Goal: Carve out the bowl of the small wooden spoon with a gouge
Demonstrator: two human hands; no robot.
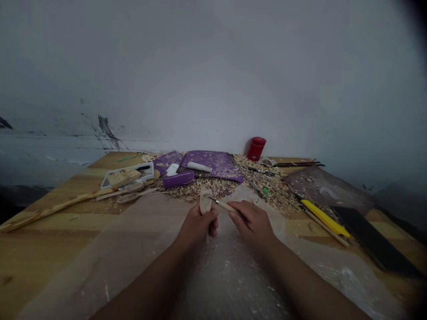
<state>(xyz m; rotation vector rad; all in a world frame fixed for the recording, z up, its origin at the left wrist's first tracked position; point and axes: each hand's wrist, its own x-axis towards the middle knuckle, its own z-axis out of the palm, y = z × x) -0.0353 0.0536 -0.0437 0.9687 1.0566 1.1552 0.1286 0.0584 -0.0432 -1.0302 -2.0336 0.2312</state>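
Observation:
My left hand (199,222) is closed around a pale wooden spoon blank (205,201), its broad end pointing up and away from me. The lower part of the blank is mostly hidden by my fingers. From the right, my right hand (251,218) grips the light wooden handle of a carving tool (224,205). The tool's thin metal shank reaches left, and its tip meets the face of the blank near the upper end. Under both hands lies a sheet of clear plastic wrap (233,275).
Wood shavings (213,186) cover the table's back middle around purple packaging (213,162). Left are a white tray (151,170), a wooden block (123,177), a wooden spoon (130,197) and a long stick (53,211). A red tin (256,149), yellow cutter (325,218) and black slab (373,240) are rightward.

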